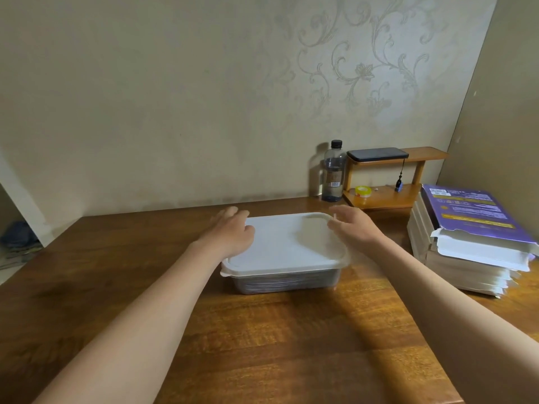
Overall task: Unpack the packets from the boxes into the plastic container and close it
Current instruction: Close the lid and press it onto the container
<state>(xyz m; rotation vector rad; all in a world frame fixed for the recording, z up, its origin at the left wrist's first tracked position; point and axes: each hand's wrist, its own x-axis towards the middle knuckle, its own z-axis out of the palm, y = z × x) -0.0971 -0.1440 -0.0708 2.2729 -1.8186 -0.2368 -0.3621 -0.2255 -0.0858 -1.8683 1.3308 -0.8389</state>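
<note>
Container: on desk, white lid on.
Left hand: fingers loosely spread, resting on lid's left edge.
Right hand: fingers slightly bent, touching lid's right corner.

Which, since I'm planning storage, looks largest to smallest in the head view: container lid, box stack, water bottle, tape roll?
box stack
container lid, nearly alike
water bottle
tape roll
Bottle and roll sit farther away.

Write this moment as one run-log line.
stage: closing | lid: on plastic container | left hand: rests on lid's left edge | right hand: at lid's far-right corner | boxes: stacked right
</note>
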